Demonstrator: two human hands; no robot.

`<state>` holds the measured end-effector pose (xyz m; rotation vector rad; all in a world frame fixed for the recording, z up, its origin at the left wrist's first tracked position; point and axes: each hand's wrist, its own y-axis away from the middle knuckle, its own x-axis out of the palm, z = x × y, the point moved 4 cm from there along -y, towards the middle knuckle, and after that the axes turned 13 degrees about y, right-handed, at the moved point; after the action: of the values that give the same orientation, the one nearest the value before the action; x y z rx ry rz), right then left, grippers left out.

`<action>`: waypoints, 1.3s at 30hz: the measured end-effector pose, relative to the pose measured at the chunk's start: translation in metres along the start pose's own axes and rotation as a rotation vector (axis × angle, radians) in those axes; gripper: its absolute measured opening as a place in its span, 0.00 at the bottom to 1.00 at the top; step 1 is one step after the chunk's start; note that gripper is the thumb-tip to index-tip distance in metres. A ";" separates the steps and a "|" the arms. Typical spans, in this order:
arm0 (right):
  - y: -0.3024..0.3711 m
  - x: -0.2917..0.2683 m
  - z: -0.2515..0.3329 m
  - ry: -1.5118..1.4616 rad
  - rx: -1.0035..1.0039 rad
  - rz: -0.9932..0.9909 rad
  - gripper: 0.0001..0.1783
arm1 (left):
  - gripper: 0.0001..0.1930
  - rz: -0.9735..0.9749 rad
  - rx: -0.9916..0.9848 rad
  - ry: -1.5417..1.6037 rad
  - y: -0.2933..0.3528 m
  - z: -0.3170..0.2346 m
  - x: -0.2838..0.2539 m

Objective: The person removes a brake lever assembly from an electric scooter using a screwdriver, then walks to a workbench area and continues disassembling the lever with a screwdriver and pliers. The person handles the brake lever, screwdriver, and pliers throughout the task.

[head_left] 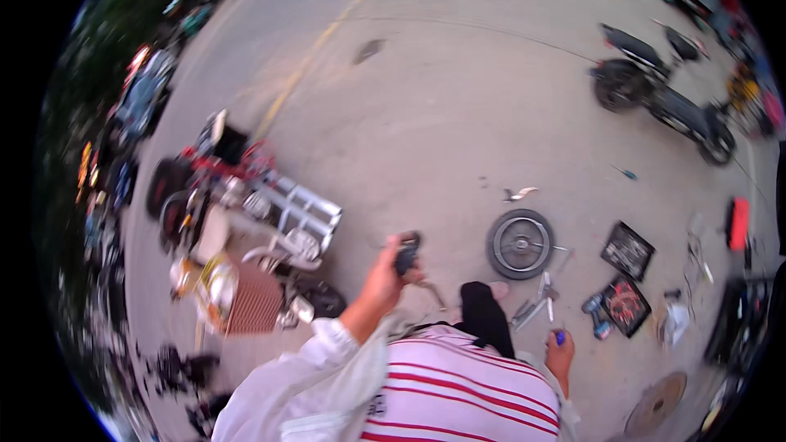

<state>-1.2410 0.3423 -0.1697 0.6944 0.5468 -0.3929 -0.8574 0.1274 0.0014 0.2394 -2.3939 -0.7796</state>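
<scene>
My left hand [383, 285] is stretched out in front of me, its fingers closed round a small dark part [407, 256], blurred, whose kind I cannot make out. Just below it shows a brownish curved piece [434, 295]; whether it joins that part is unclear. Low at my right side, my right hand [560, 355] is closed on a small thing with a blue-purple end [560, 335], mostly hidden by the fingers. A spoked wheel with its tyre [521, 244] lies flat on the ground ahead. Several metal hand tools [536, 307] lie between the wheel and my right hand.
Two open black tool trays [628, 251] and a cordless drill [598, 315] lie to the right, near a red case [738, 223]. A three-wheeled vehicle [246, 221] stands at left, a black motor scooter [663, 98] at far right. A round cover [657, 403] lies at lower right.
</scene>
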 end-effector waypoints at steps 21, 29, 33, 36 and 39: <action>-0.329 0.267 -0.200 -0.078 0.691 -0.297 0.21 | 0.25 0.151 -0.482 -0.493 -0.407 0.261 -0.028; -0.447 0.347 -0.293 0.330 0.870 -0.382 0.28 | 0.23 0.047 -0.381 -0.479 -0.550 0.347 -0.100; -0.470 0.378 -0.359 0.396 0.621 -0.297 0.30 | 0.22 0.013 -0.409 -0.346 -0.574 0.346 -0.024; -0.461 0.393 -0.387 0.234 0.444 -0.233 0.30 | 0.22 0.195 -0.306 -0.347 -0.594 0.323 0.001; -0.461 0.395 -0.401 -0.153 0.536 -0.004 0.36 | 0.23 0.175 -0.119 -0.381 -0.608 0.317 -0.002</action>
<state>-1.2998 0.2312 -0.8860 1.1668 0.2944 -0.6006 -1.0539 -0.2135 -0.5598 -0.1821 -2.6609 -0.9487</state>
